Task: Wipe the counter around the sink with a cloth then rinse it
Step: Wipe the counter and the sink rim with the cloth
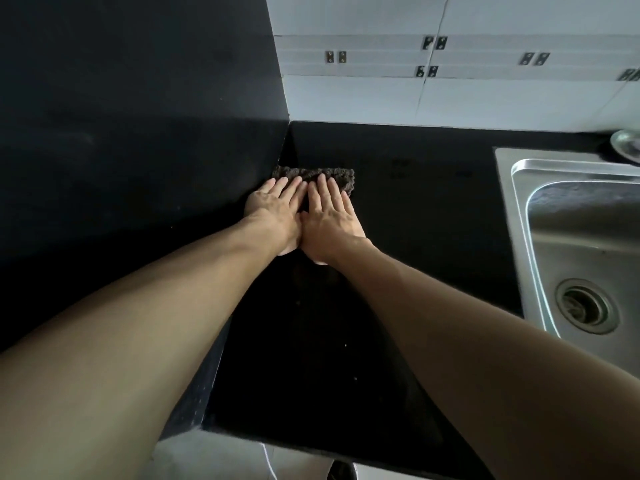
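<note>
Head camera is looking forward and steeply down.
It is sitting close above the counter (415, 220), facing the tiled wall (485, 98), and is catching the sink (505, 161) at its right edge.

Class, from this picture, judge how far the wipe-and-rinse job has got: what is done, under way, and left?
Done: nothing shows as finished; pale specks dot the counter near its front. Under way: left hand and right hand press the cloth flat in the far-left corner. Left: the counter beside the sink, then rinsing the cloth.
</note>
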A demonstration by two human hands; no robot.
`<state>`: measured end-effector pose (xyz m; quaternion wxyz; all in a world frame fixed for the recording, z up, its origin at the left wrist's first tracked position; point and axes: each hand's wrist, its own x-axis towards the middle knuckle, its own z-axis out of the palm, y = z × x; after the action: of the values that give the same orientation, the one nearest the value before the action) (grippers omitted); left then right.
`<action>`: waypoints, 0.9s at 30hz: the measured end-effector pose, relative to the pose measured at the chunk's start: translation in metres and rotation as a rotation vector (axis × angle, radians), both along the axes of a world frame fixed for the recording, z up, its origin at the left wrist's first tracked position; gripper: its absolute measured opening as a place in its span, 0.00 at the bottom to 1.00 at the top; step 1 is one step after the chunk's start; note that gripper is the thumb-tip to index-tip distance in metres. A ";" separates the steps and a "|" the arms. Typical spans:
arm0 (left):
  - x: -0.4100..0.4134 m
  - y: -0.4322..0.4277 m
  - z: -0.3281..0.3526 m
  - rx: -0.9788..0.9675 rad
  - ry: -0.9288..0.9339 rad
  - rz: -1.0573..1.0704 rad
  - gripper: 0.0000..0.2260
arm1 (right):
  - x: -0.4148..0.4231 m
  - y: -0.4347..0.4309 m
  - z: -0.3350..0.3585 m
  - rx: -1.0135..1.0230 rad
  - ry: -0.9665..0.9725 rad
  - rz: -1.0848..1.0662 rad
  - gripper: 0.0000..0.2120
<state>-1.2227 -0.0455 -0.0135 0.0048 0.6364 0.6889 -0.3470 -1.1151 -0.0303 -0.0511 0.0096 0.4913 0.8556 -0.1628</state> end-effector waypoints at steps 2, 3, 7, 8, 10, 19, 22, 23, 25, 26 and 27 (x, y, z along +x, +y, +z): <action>0.007 -0.022 0.000 0.000 0.005 0.001 0.30 | 0.006 -0.019 0.001 -0.004 -0.008 0.013 0.30; 0.010 -0.033 0.001 0.002 0.010 0.004 0.30 | 0.008 -0.029 0.001 -0.007 -0.011 0.020 0.30; 0.021 -0.076 0.001 0.001 0.022 0.008 0.30 | 0.018 -0.069 0.001 -0.003 -0.017 0.040 0.30; 0.023 -0.087 0.000 0.004 0.022 0.011 0.30 | 0.020 -0.080 0.002 -0.004 -0.016 0.046 0.30; 0.027 -0.109 -0.001 0.023 0.017 0.020 0.29 | 0.025 -0.103 0.003 0.001 -0.015 0.062 0.30; 0.046 -0.203 0.002 0.054 -0.020 0.044 0.27 | 0.044 -0.193 0.004 0.034 -0.033 0.099 0.29; 0.052 -0.228 0.000 0.069 -0.037 0.054 0.28 | 0.050 -0.217 0.004 0.040 -0.045 0.115 0.29; 0.054 -0.235 -0.002 0.073 -0.041 0.050 0.29 | 0.053 -0.224 0.003 0.050 -0.052 0.126 0.30; 0.056 -0.250 -0.004 0.089 -0.062 0.047 0.30 | 0.058 -0.234 0.003 0.057 -0.044 0.142 0.30; 0.058 -0.256 -0.004 0.109 -0.091 0.054 0.30 | 0.062 -0.238 0.003 0.056 -0.031 0.150 0.30; 0.060 -0.263 -0.004 0.139 -0.134 0.061 0.30 | 0.067 -0.240 0.002 0.058 -0.024 0.168 0.30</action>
<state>-1.1624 -0.3082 -0.0173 0.0171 0.6355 0.7286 -0.2548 -1.0482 -0.2707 -0.0486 0.0192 0.4200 0.8978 -0.1309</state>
